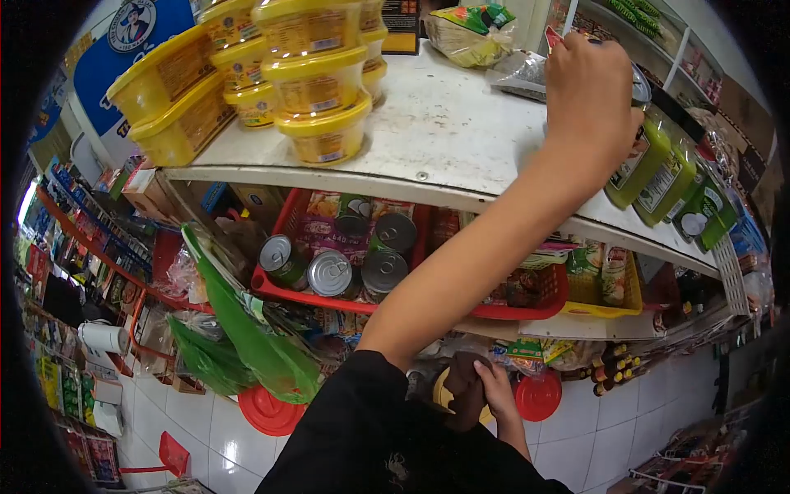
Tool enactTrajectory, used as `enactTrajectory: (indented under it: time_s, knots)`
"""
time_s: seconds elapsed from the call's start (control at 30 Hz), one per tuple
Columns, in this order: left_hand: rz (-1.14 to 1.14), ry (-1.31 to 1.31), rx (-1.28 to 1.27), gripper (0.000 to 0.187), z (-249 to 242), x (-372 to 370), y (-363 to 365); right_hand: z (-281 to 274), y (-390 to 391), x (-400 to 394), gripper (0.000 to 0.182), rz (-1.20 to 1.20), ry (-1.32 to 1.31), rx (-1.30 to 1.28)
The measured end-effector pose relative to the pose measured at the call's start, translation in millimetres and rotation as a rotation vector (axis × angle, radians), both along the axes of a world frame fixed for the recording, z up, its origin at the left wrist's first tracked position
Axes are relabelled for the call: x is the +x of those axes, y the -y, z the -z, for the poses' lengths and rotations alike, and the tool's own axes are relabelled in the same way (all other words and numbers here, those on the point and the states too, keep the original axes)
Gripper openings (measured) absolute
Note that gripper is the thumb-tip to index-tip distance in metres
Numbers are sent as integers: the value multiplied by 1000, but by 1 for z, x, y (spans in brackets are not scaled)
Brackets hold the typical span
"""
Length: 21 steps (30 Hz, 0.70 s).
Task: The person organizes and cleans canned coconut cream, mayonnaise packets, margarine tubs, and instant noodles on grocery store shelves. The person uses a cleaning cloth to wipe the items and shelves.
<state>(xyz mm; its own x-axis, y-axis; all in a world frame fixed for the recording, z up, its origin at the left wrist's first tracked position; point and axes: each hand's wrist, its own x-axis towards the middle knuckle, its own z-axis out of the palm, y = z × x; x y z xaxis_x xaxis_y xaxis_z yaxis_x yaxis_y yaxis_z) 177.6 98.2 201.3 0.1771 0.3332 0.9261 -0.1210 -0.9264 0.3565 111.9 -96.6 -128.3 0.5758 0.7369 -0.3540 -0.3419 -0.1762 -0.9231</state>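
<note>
Left hand (588, 103) grasps partly hidden container (640, 86) near shelf's (444, 123) right edge, beside green bottles (644, 169); right hand (495, 391) clutches brown cloth (467, 391) below front edge.

red dustpan (174, 454) on tiled floor (188, 413) | cans (331, 274) in red basket (327, 303) | green plastic bag (239, 325) left of basket

Two round red lids (537, 397), one red dustpan (174, 454), four cans (332, 274), perhaps five
</note>
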Motion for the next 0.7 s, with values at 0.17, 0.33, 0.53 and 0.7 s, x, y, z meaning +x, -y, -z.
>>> enactTrajectory:
  time_s: [0.17,0.33,0.53,0.7]
  knots:
    - [122,347,94,31,19,-57,16,5,21,-30,34,96,-158,72]
    - [322,211,178,47,52,-189,42,-56,1,-66,39,72,-579,569]
    - [318,-117,-4,42,172,-287,98,-81,-26,-111,40,-126,-485,575]
    - [132,-268,-169,39,166,-357,129,-58,-36,-160,40,-306,-314,345]
